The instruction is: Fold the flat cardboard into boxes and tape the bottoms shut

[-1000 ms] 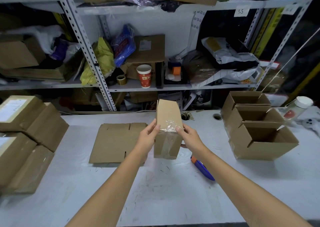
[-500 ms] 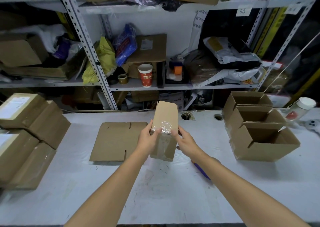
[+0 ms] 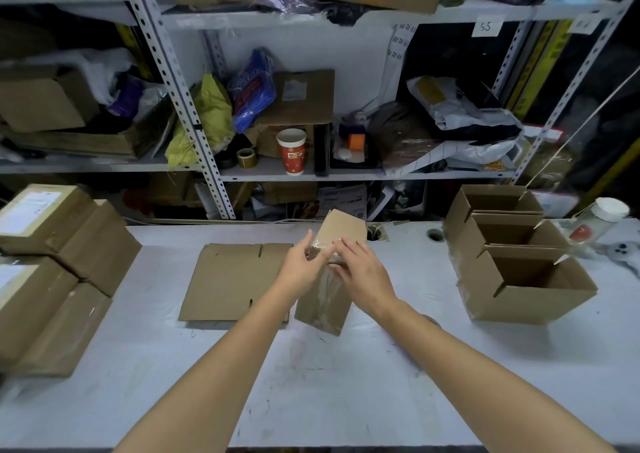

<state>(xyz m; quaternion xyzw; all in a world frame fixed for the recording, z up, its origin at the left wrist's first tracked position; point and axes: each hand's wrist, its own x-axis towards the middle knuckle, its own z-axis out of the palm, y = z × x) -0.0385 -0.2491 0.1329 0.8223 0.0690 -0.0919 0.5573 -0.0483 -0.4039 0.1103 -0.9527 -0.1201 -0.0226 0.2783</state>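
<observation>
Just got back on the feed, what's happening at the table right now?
A person is taping a small box stood on the table. The left hand grips its side while the right hand presses clear tape flat. One flat cardboard sheet lies left of it; three open boxes stand at right.
</observation>
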